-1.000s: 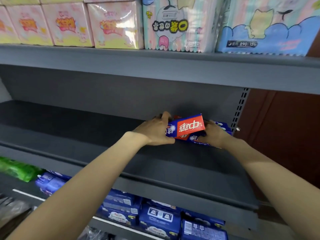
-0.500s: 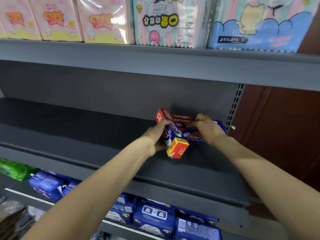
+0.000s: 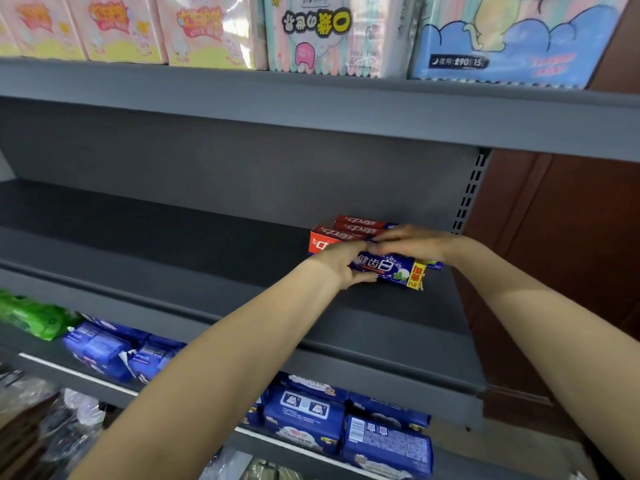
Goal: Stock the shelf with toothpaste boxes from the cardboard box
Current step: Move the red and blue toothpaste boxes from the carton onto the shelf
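Note:
A red-and-blue toothpaste box [image 3: 389, 268] lies lengthwise at the right end of the dark grey middle shelf [image 3: 173, 244]. My left hand [image 3: 341, 263] grips its left part, thumb under the front edge. My right hand [image 3: 414, 242] lies flat over its top, fingers stretched left. Behind it, more toothpaste boxes [image 3: 356, 227] lie against the back panel, partly hidden by my hands. The cardboard box is out of view.
The upper shelf [image 3: 311, 98] carries pink, striped and blue soft packs [image 3: 311, 32]. Blue packs [image 3: 304, 417] and a green pack [image 3: 31, 317] fill the lower shelf. A brown wooden wall [image 3: 561, 237] stands right of the slotted upright [image 3: 467, 195].
The box in my left hand has turned from pointing end-on toward me to lying lengthwise on the shelf in front of the others. My right hand has moved onto its top.

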